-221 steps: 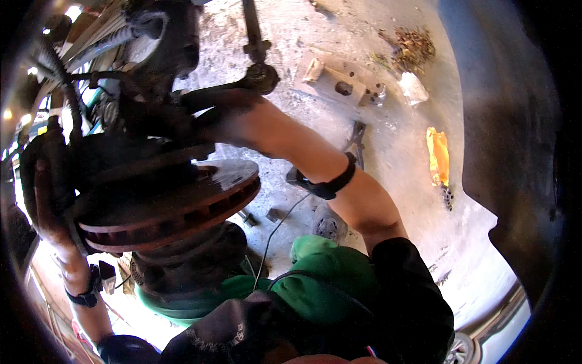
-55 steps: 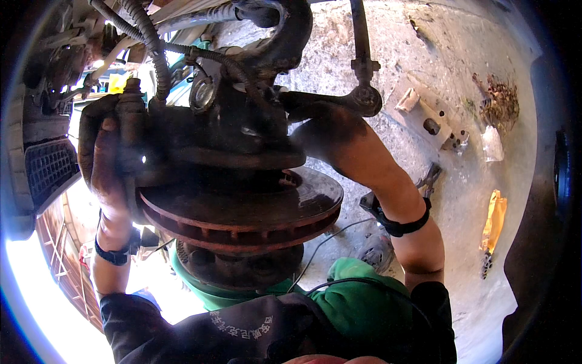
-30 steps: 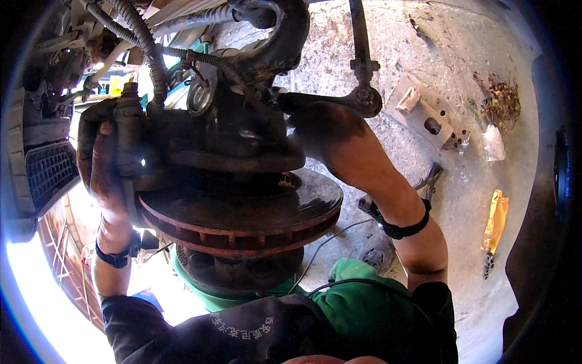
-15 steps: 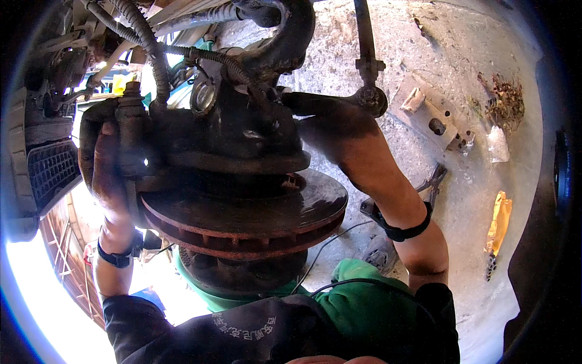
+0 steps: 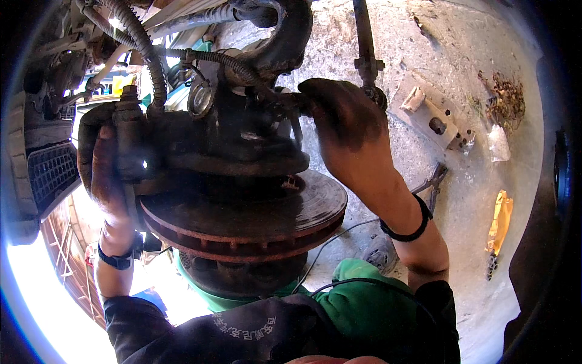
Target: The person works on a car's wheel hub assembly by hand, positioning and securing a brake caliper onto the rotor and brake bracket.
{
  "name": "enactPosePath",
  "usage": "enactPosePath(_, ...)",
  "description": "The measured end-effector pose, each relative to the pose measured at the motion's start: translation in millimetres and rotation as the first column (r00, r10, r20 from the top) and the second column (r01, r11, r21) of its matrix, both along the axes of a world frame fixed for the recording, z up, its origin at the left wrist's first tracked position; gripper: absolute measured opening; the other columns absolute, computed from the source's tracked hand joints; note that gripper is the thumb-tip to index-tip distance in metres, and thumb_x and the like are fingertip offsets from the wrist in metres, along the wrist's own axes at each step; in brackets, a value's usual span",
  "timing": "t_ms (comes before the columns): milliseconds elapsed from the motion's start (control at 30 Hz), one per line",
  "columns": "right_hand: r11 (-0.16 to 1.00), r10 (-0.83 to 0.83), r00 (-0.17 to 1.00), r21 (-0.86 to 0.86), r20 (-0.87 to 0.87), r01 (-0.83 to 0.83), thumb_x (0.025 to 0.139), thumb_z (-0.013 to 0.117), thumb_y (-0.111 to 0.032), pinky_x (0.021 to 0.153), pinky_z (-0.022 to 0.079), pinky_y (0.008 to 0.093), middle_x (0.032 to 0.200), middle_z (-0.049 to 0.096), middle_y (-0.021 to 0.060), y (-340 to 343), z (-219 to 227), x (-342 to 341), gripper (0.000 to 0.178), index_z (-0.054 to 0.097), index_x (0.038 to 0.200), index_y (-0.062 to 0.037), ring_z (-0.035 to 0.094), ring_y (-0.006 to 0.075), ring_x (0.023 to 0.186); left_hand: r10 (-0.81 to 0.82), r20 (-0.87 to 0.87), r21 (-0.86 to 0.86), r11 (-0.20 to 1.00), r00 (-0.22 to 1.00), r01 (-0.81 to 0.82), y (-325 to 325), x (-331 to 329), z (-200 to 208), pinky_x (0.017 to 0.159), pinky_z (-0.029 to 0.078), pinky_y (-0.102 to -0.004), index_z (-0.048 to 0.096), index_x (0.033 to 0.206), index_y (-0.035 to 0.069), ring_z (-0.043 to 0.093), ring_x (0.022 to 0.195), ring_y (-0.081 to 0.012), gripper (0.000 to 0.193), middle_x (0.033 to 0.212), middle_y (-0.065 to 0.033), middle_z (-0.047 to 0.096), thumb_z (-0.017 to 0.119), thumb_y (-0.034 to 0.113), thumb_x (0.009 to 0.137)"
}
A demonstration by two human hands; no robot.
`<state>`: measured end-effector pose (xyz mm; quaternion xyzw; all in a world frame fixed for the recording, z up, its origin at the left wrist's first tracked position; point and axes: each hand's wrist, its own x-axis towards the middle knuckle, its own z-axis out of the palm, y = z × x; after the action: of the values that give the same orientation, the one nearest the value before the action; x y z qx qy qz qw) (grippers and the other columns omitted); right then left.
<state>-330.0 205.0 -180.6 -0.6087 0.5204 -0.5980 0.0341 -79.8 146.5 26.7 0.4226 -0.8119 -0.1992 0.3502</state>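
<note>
A rust-edged vented brake disc (image 5: 242, 221) sits in the middle with its hub (image 5: 242, 276) below it. Above the disc is the dark, greasy steering knuckle (image 5: 224, 136). My left hand (image 5: 104, 161) wraps round the left end of the brake caliper (image 5: 130, 136), thumb toward me. At the knuckle's right side, my blackened right hand (image 5: 348, 115) has its fingers curled in beside a thin dark piece (image 5: 297, 128). What those fingers hold is hidden. Just behind the right hand is a rod with a ball joint (image 5: 377, 97).
Ribbed hoses (image 5: 145, 51) and a thick curved arm (image 5: 297, 36) cross above the knuckle. On the concrete floor at right lie a metal bracket (image 5: 433, 115), dry debris (image 5: 506, 100) and a yellow-orange strip (image 5: 500, 221). A black cable (image 5: 321, 255) runs across my lap.
My right hand has come up and out from behind the knuckle's right side, turning so its back shows, and its fingers now curl in at the knuckle. The left hand stays on the caliper.
</note>
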Motion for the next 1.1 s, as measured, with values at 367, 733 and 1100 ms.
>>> enactPosePath(367,0.999,-0.05,0.998,-0.001,0.029,0.05,0.086,0.062,-0.003,0.063,0.054,0.0371,0.09,0.066,0.0086,-21.9,5.0,5.2,0.008,0.064,0.094,-0.0041,0.067,0.0271,0.071,-0.054,0.335,-0.253,0.957,0.941,0.145,-6.8,17.6,2.2,0.096,0.05,-0.0377,0.056,0.125,-0.007,0.062,0.108,-0.0249,0.037,0.119,-0.0185,0.061,0.039,0.017,0.101)
enactPosePath(733,0.976,0.199,0.978,0.08,0.059,-0.203,0.092,0.058,-0.005,0.062,0.054,0.0315,0.09,0.065,0.0113,-8.5,7.5,-12.2,0.01,0.062,0.099,0.0008,0.067,0.0211,0.066,-0.07,0.249,-0.169,0.979,0.966,0.114,-2.5,9.2,3.3,0.09,0.054,-0.0429,0.057,0.125,-0.007,0.063,0.106,-0.0336,0.035,0.119,-0.0216,0.06,0.042,0.014,0.101)
enactPosePath(1100,0.963,0.267,0.944,0.028,-0.191,-0.267,0.088,0.065,-0.009,0.078,0.052,0.0393,0.099,0.062,0.0115,-6.7,9.6,-22.5,0.016,0.064,0.102,-0.001,0.062,0.0303,0.09,-0.039,0.428,-0.315,0.93,0.903,0.19,4.7,-7.8,12.5,0.086,0.051,-0.0354,0.058,0.12,-0.004,0.063,0.097,-0.0233,0.03,0.111,-0.016,0.064,0.048,0.014,0.098)
